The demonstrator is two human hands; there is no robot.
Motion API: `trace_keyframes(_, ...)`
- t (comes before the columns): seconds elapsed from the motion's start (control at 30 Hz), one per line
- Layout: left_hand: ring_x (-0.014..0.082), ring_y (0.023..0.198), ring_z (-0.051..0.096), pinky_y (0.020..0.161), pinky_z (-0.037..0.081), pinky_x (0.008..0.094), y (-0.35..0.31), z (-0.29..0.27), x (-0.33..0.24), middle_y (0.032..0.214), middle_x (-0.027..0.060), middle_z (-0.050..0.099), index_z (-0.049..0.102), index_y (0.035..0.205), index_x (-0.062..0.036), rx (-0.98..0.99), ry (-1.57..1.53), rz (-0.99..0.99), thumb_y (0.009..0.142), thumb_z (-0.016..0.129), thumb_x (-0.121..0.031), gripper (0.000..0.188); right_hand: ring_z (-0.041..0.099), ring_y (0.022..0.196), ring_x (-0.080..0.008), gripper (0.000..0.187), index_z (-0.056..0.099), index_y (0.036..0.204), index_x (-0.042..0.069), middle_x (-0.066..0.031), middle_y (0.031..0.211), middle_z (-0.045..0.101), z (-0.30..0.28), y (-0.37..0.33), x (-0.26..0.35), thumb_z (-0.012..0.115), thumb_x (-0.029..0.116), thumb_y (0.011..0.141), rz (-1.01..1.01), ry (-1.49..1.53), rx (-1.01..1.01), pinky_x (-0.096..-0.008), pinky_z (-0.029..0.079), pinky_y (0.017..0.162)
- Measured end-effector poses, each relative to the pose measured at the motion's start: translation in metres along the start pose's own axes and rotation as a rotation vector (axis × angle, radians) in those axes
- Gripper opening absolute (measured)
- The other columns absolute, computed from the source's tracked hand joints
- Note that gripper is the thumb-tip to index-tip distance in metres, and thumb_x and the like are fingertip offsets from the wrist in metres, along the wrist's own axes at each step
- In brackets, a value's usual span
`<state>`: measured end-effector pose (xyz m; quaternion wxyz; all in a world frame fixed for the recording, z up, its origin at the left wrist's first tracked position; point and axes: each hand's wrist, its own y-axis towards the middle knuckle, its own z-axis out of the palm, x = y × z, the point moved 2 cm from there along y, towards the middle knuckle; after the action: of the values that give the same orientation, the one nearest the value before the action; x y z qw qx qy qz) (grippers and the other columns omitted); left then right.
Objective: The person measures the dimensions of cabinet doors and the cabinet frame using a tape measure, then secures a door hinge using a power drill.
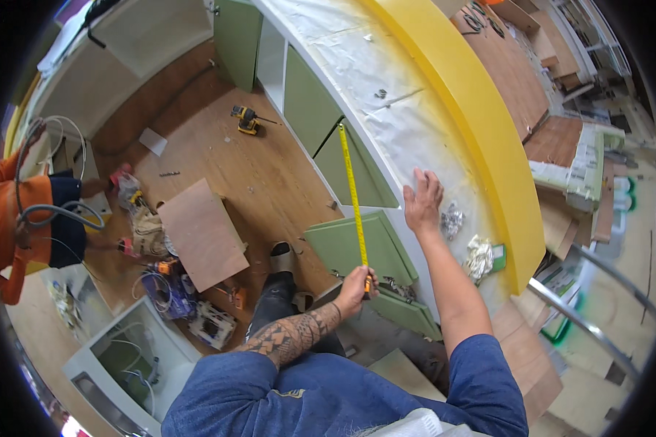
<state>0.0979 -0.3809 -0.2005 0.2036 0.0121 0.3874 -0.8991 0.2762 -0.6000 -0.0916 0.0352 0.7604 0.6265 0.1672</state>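
My left hand [352,293] grips a tape measure [369,285], black and orange, low in front of me. Its yellow blade [353,191] runs out straight and away, ending by the upper edge of a green cabinet door [351,166]. Beneath the blade, a second green door [357,244] stands swung out from the curved cabinet. On the plastic-covered countertop [397,135] lies my right hand [423,204], fingers apart and holding nothing. Just right of it sits a small clear bag of metal bits [452,220]. Nearer me is a bunched pale glove-like bundle [479,258].
A yellow raised ledge [474,95] curves along the counter's right. A yellow-black cordless drill [249,120] rests on the wooden floor. Left are a brown board [204,234], scattered tools and a grey sink-like unit [135,364]. A co-worker in orange [22,218] stands at far left.
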Motion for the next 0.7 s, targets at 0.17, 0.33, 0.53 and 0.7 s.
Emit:
trace_keyframes(0.17, 0.0152, 0.088, 0.067, 0.072, 0.061, 0.0355, 0.032, 0.042, 0.024, 0.096, 0.0031, 0.066, 0.059, 0.113, -0.0099, -0.029, -0.133, 0.011, 0.117, 0.046, -0.039, 0.033, 0.044, 0.137, -0.0394, 0.054, 0.054, 0.152, 0.01, -0.0195, 0.147, 0.048, 0.006, 0.002, -0.003, 0.062, 0.03, 0.103, -0.006, -0.004, 0.035, -0.0531, 0.03, 0.119)
trace_keyframes(0.33, 0.0162, 0.087, 0.067, 0.072, 0.062, 0.0355, 0.062, 0.072, 0.027, 0.099, 0.006, 0.066, 0.059, 0.113, -0.0069, -0.068, -0.169, 0.091, 0.118, 0.044, -0.036, 0.033, 0.043, 0.138, -0.039, 0.053, 0.054, 0.152, 0.009, -0.0205, 0.146, 0.048, 0.004, -0.002, -0.008, 0.061, 0.029, 0.103, -0.038, -0.012, 0.055, -0.0526, 0.029, 0.119)
trace_keyframes(0.53, 0.016, 0.086, 0.067, 0.074, 0.062, 0.035, 0.084, 0.094, 0.043, 0.098, 0.0055, 0.066, 0.06, 0.112, -0.0074, -0.094, -0.19, 0.152, 0.118, 0.045, -0.038, 0.035, 0.044, 0.137, -0.0392, 0.051, 0.057, 0.15, 0.008, -0.0211, 0.145, 0.05, 0.005, 0.0, -0.004, 0.061, 0.028, 0.103, -0.047, 0.03, 0.033, -0.0526, 0.029, 0.119)
trace_keyframes(0.7, 0.0126, 0.082, 0.064, 0.071, 0.058, 0.0311, 0.098, 0.119, 0.043, 0.093, 0.0026, 0.065, 0.061, 0.109, -0.0087, -0.045, -0.272, 0.177, 0.117, 0.045, -0.037, 0.033, 0.045, 0.136, -0.0394, 0.049, 0.059, 0.147, 0.009, -0.0212, 0.142, 0.051, 0.004, 0.004, -0.005, 0.061, 0.03, 0.103, -0.06, 0.008, -0.001, -0.0518, 0.03, 0.119)
